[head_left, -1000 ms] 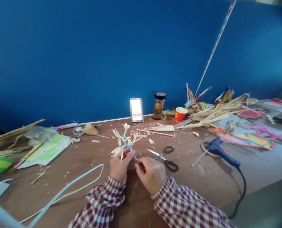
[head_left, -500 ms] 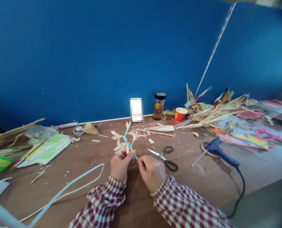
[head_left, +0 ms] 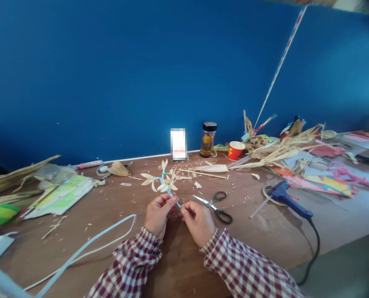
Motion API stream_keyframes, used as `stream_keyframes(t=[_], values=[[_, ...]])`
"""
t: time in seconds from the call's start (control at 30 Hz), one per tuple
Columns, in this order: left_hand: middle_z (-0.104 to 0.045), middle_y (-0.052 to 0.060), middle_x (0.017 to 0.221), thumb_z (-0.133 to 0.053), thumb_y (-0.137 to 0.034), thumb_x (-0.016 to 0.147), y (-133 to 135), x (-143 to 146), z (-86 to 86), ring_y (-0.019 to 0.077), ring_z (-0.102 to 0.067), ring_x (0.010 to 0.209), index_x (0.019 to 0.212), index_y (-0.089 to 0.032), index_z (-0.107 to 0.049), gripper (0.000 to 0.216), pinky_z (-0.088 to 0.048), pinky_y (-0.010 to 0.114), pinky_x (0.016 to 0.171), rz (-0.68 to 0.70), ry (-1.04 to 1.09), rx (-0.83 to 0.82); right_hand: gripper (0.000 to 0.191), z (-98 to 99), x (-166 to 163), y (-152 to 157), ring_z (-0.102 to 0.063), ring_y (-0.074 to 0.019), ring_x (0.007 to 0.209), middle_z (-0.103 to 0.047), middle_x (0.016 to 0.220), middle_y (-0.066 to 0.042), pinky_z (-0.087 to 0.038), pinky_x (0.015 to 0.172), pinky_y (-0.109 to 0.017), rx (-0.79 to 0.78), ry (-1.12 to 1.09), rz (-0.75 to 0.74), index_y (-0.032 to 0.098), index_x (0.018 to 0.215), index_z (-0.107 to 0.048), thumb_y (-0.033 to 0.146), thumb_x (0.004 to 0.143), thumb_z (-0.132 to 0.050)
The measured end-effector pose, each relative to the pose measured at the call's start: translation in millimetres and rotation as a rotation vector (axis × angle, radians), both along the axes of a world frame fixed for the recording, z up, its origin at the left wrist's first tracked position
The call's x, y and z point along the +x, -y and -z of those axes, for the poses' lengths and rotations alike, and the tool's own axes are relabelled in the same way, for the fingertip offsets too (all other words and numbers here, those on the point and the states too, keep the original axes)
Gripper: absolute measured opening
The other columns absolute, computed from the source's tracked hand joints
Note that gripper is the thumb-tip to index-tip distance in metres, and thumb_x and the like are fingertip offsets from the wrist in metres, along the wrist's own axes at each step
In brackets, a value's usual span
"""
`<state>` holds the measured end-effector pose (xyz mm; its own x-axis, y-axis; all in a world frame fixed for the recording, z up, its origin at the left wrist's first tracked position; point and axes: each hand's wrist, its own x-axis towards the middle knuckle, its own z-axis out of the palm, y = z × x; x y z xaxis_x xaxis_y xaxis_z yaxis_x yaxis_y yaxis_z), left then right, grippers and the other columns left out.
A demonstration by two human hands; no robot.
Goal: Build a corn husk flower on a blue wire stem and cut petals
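Note:
A flower spray (head_left: 167, 184) with pale, husk-like petals on a light-blue wrapped stem is held upright and tilted over the table. My left hand (head_left: 158, 213) pinches the stem just below the flowers between thumb and fingers. Lower down, the thumb and forefinger of my right hand (head_left: 198, 221) are closed on the stem's bottom end. Scissors (head_left: 213, 205) with black handles lie partly spread on the table, just beyond my right hand. Pale scraps (head_left: 197, 184) are scattered around the flowers.
A blue glue gun (head_left: 288, 198) with a black cable lies at right. Behind stand a lidded jar (head_left: 208, 140) and a red paper cup (head_left: 235, 150). Dried husks (head_left: 283, 149) are heaped at back right. A white cable (head_left: 100, 231) loops at left near papers (head_left: 61, 194).
The flower spray has turned in my fingers, so its blossoms face differently. My right hand has rolled slightly, and its fingers have loosened a little around the stem end.

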<state>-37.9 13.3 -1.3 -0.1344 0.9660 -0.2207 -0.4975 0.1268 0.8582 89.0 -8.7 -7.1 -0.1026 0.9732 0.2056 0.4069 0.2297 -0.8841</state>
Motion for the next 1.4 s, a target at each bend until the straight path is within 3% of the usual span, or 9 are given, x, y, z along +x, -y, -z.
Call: stream_keyframes(t=[0.3, 0.5, 0.6, 0.87, 1.2, 1.3, 1.4], values=[[-0.066, 0.000, 0.063, -0.081, -0.022, 0.049, 2.1, 3.5, -0.6, 0.0073, -0.058, 0.055, 0.076, -0.012, -0.067, 0.032, -0.046, 0.016, 0.052, -0.047, -0.006, 0.005, 0.015, -8.5, 2.9, 0.4, -0.055, -0.0126, 0.056, -0.062, 0.060, 0.000, -0.044, 0.057, -0.023, 0.017, -0.022, 0.047, 0.017, 0.068, -0.061, 0.024, 0.079, -0.051], [-0.067, 0.002, 0.066, -0.080, -0.025, 0.050, 0.2, 1.8, -1.0, 0.0099, -0.059, 0.054, 0.082, -0.012, -0.066, 0.037, -0.048, 0.020, 0.050, -0.034, 0.015, 0.011, 0.019, -4.3, -0.6, -0.7, -0.061, -0.0146, 0.063, -0.066, 0.075, -0.005, -0.044, 0.043, -0.020, -0.240, -0.308, -0.077, 0.016, 0.086, -0.061, 0.029, 0.080, -0.047], [-0.068, 0.002, 0.067, -0.080, -0.025, 0.050, -0.5, 0.9, -0.3, 0.0092, -0.059, 0.054, 0.082, -0.012, -0.066, 0.038, -0.048, 0.019, 0.050, -0.041, 0.020, 0.014, 0.020, -4.1, 0.1, -1.1, -0.059, -0.0136, 0.061, -0.065, 0.072, -0.003, -0.043, 0.042, -0.018, -0.283, -0.336, -0.086, 0.016, 0.084, -0.061, 0.031, 0.078, -0.050], [-0.067, 0.001, 0.067, -0.080, -0.025, 0.051, -1.6, -0.1, 1.0, 0.0075, -0.058, 0.054, 0.082, -0.013, -0.066, 0.036, -0.048, 0.017, 0.050, -0.043, 0.020, 0.003, 0.012, -10.9, 1.2, -1.2, -0.050, -0.0102, 0.054, -0.059, 0.060, 0.002, -0.042, 0.052, -0.021, -0.097, -0.255, -0.040, 0.016, 0.072, -0.062, 0.026, 0.075, -0.056], [-0.067, 0.001, 0.069, -0.079, -0.025, 0.054, -2.6, -1.0, -0.5, 0.0066, -0.057, 0.054, 0.086, -0.013, -0.067, 0.036, -0.048, 0.015, 0.049, -0.042, 0.028, 0.023, 0.011, -3.6, -1.9, -1.4, -0.053, -0.0111, 0.051, -0.060, 0.060, 0.001, -0.042, 0.046, -0.021, -0.210, -0.339, -0.065, 0.016, 0.078, -0.059, 0.026, 0.074, -0.057], [-0.067, 0.003, 0.076, -0.077, -0.026, 0.059, 1.0, 2.1, -5.0, 0.0077, -0.059, 0.059, 0.089, -0.014, -0.066, 0.034, -0.051, 0.016, 0.053, -0.055, 0.080, 0.004, 0.009, -4.6, -1.2, -1.8, -0.055, -0.0119, 0.056, -0.060, 0.064, 0.000, -0.044, 0.052, -0.022, -0.127, -0.322, -0.014, 0.016, 0.078, -0.058, 0.024, 0.074, -0.057], [-0.065, 0.002, 0.072, -0.076, -0.024, 0.061, 16.1, 9.0, -7.5, 0.0085, -0.060, 0.058, 0.079, -0.015, -0.062, 0.025, -0.052, 0.019, 0.054, -0.102, 0.103, -0.112, 0.008, -6.3, 0.5, -1.6, -0.055, -0.0128, 0.060, -0.060, 0.067, -0.001, -0.045, 0.057, -0.024, -0.017, -0.284, 0.085, 0.017, 0.078, -0.056, 0.024, 0.075, -0.057]])
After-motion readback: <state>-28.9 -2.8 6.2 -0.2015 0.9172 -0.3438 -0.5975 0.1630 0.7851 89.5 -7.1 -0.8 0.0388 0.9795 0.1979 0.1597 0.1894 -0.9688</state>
